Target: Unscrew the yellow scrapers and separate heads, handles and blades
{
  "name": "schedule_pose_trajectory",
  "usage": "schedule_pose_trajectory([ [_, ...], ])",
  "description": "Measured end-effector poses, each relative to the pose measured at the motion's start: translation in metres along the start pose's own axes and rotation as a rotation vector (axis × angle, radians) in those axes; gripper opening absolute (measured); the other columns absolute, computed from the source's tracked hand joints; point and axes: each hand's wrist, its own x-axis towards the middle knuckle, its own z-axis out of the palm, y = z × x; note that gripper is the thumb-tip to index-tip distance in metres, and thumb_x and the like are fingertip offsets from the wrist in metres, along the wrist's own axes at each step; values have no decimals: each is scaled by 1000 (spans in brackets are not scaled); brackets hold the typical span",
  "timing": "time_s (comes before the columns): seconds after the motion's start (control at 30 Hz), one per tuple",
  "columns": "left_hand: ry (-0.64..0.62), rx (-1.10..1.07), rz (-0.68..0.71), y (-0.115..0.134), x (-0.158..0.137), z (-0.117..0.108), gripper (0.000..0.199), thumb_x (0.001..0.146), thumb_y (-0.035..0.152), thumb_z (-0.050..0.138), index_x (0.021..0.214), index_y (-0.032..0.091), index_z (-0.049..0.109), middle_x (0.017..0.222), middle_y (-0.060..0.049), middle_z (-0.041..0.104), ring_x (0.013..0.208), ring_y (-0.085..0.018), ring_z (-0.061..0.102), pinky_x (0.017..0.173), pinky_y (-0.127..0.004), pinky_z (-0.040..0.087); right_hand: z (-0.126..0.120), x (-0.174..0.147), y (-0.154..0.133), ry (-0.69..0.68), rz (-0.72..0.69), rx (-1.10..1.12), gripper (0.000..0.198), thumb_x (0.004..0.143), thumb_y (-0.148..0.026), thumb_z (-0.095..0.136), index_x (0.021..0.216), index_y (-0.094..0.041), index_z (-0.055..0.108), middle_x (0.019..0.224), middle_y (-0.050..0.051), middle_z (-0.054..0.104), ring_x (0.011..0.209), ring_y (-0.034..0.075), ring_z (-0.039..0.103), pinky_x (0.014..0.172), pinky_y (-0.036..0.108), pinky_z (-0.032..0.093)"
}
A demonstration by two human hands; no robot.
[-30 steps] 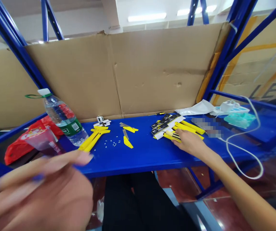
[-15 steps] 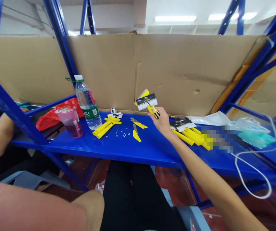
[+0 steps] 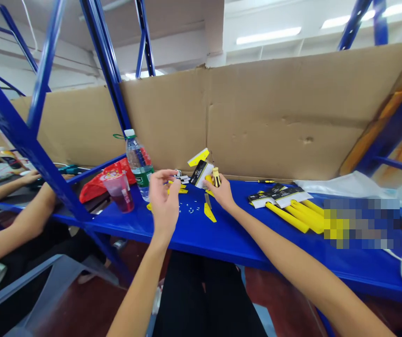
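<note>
My right hand (image 3: 222, 193) is closed around a screwdriver (image 3: 216, 177) with a pale yellow and black handle, its thin shaft pointing up. The same hand holds a yellow-handled scraper (image 3: 198, 157), head uppermost, with a black and white card (image 3: 201, 174) on it. To its left, my left hand (image 3: 164, 201) is raised above the table, thumb and fingers apart, with nothing visible in it. A loose yellow piece with a metal blade (image 3: 209, 213) lies below the right hand. Tiny pale bits (image 3: 191, 208) are scattered between the hands. More yellow parts are partly hidden behind my left hand.
Several carded yellow scrapers (image 3: 287, 217) lie at right, near another screwdriver (image 3: 266, 181). A water bottle (image 3: 138, 161), a cup of red drink (image 3: 120, 193) and a red bag (image 3: 93, 187) stand left. Cardboard (image 3: 274, 112) walls the back. Another person's arms (image 3: 34, 210) are beyond the blue frame.
My left hand has come into view over the table. My right hand has shifted left and lower with the scraper and screwdriver, whose shaft now points upward. The camera view has turned.
</note>
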Motion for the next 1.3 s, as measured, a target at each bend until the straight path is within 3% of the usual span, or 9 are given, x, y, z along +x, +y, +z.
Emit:
schedule_pose_trajectory([
  [0.13, 1, -138, -340, -22, 10, 53, 21, 110, 35, 64, 124, 21, 70, 129, -12, 77, 120, -24, 72, 105, -37, 60, 2, -12, -12, -25, 50, 164, 55, 88, -74, 79, 101, -23, 65, 87, 4, 67, 73, 22, 67, 64, 35, 62],
  [0.23, -35, -231, -438, -37, 14, 72, 41, 105, 57, 67, 112, 18, 76, 119, -12, 81, 113, -27, 73, 92, -35, 59, 5, -15, -20, 17, 54, 275, 68, 87, -90, 70, 97, -23, 64, 84, 3, 65, 69, 22, 66, 58, 35, 61],
  [0.37, -155, -315, -395, -35, 12, 69, 67, 89, 82, 77, 100, 16, 81, 99, -9, 82, 98, -26, 74, 86, -34, 57, 3, -14, -26, 23, 51, 342, 74, 87, -98, 60, 90, -24, 62, 78, 1, 61, 68, 20, 59, 56, 32, 57],
  [0.5, -393, -385, -489, -25, 12, 60, 74, 78, 80, 91, 115, 17, 78, 94, -8, 80, 79, -21, 75, 71, -30, 56, -3, -12, -29, 8, -22, 295, 73, 91, -95, 57, 84, -23, 64, 81, 3, 64, 75, 20, 59, 65, 32, 55],
  [0.57, -441, -408, -524, -23, 14, 58, 74, 78, 77, 93, 119, 17, 77, 96, -8, 79, 79, -20, 75, 70, -30, 56, -4, -13, -30, -22, -20, 276, 70, 90, -93, 62, 84, -23, 65, 77, 2, 62, 72, 20, 58, 63, 32, 53],
  [0.87, -333, -635, -551, -29, 9, 54, 58, 85, 60, 97, 122, 19, 79, 123, -10, 82, 112, -27, 78, 94, -36, 65, -2, -15, -36, -125, 49, 342, 57, 73, -68, 93, 91, -24, 62, 79, -1, 63, 65, 20, 62, 50, 35, 59],
  [1.07, -299, -817, -586, -29, -7, 50, 57, 86, 54, 98, 124, 19, 74, 126, -12, 83, 116, -30, 80, 100, -42, 67, -3, -18, -44, -224, -34, 388, 56, 80, -59, 87, 120, -24, 71, 106, 5, 72, 79, 21, 66, 60, 35, 60],
  [1.17, -246, -772, -564, -34, -12, 50, 60, 78, 47, 105, 122, 20, 72, 120, -9, 83, 111, -28, 82, 99, -41, 68, 0, -20, -42, -260, -63, 341, 51, 82, -61, 86, 112, -24, 68, 103, 5, 73, 79, 21, 65, 66, 36, 58],
  [1.3, -139, -740, -512, -34, -13, 48, 62, 82, 55, 100, 126, 21, 73, 119, -8, 84, 114, -29, 82, 101, -40, 67, 0, -17, -36, -217, -112, 192, 49, 85, -68, 83, 92, -26, 59, 85, 1, 66, 77, 22, 62, 71, 37, 52],
])
